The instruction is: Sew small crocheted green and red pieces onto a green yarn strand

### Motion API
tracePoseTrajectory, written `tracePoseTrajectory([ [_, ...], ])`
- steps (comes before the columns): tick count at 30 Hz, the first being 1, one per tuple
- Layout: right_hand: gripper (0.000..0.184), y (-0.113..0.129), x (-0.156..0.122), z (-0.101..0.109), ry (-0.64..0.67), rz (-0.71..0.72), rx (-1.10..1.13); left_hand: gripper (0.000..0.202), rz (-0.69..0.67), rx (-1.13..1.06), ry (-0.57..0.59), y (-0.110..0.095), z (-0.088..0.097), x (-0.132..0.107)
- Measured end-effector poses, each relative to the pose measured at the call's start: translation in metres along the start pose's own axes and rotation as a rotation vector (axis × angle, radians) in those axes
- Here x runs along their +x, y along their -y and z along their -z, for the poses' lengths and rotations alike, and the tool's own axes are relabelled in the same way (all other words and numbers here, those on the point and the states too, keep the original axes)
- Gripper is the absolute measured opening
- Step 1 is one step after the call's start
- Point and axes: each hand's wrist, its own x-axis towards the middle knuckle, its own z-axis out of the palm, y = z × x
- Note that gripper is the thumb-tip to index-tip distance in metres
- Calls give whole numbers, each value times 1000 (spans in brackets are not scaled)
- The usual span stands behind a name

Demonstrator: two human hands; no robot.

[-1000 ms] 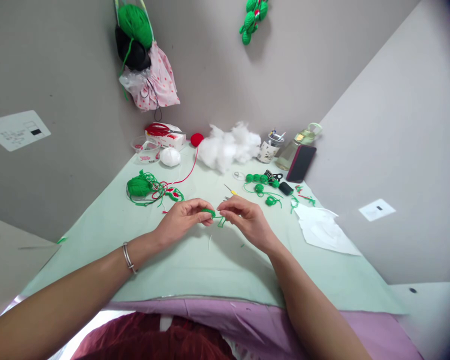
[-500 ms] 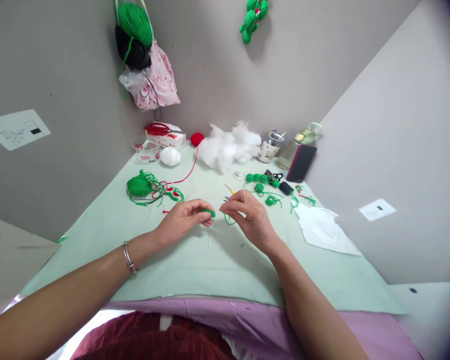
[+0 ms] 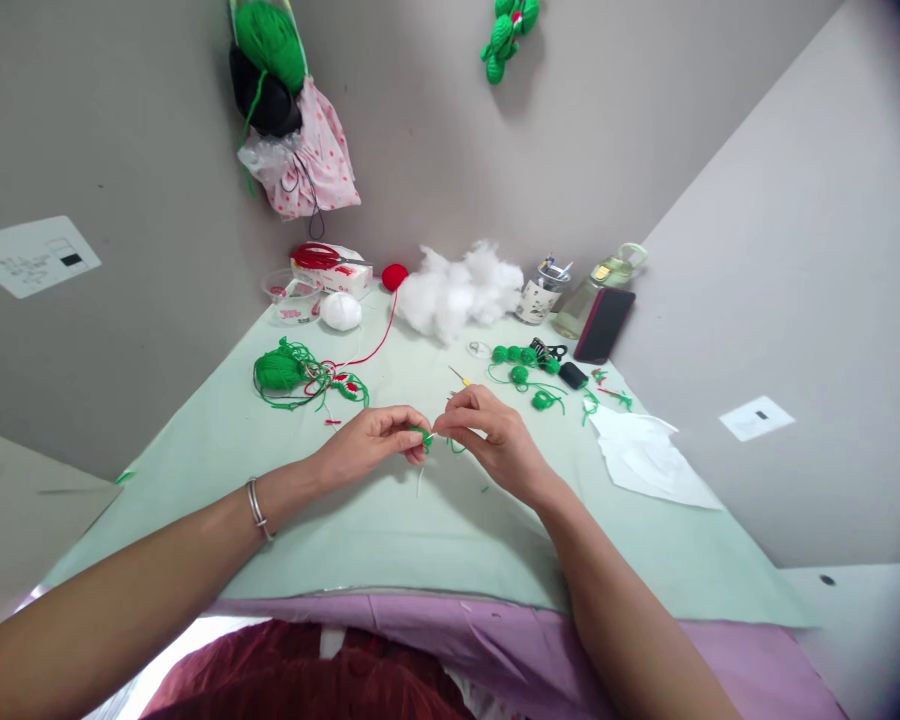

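My left hand [image 3: 384, 436] is closed around a small green crocheted piece [image 3: 426, 438], pinched between thumb and fingers so that only its edge shows. Right beside it, my right hand [image 3: 487, 430] pinches a thin white strand [image 3: 433, 436] at the piece's edge; whether this is yarn or stuffing I cannot tell. A green yarn tail [image 3: 456, 446] hangs under the right fingers. Just behind that hand lies a thin hook with a yellow handle [image 3: 463, 378]. A short white thread [image 3: 420, 483] rests on the tablecloth below the hands.
Fluffy white stuffing [image 3: 457, 295] is heaped at the back. Green yarn [image 3: 279, 370] lies tangled at left, near a white yarn ball [image 3: 341, 312] and red scissors [image 3: 319, 257]. Green crocheted balls [image 3: 519, 376], a phone [image 3: 605, 325], a bottle [image 3: 581, 305] and white paper [image 3: 645, 455] are at right.
My right hand has moved slightly left and down, up to the green piece. The white strand now shows at its fingertips. The green piece has tilted in my left hand.
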Motion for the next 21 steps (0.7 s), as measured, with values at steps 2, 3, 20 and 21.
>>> tracePoseTrajectory([
  [2,16,-1,0,-3,-16,14,-7,21,4,-30,-5,1,1,1],
  [3,15,-1,0,-4,-28,23,-20,22,6,-43,-15,2,1,2],
  [20,22,18,-5,-27,-59,111,-451,25,12,-140,-120,2,-5,4],
  [21,22,20,-7,-26,-109,137,-484,24,2,-136,-126,1,-5,4],
])
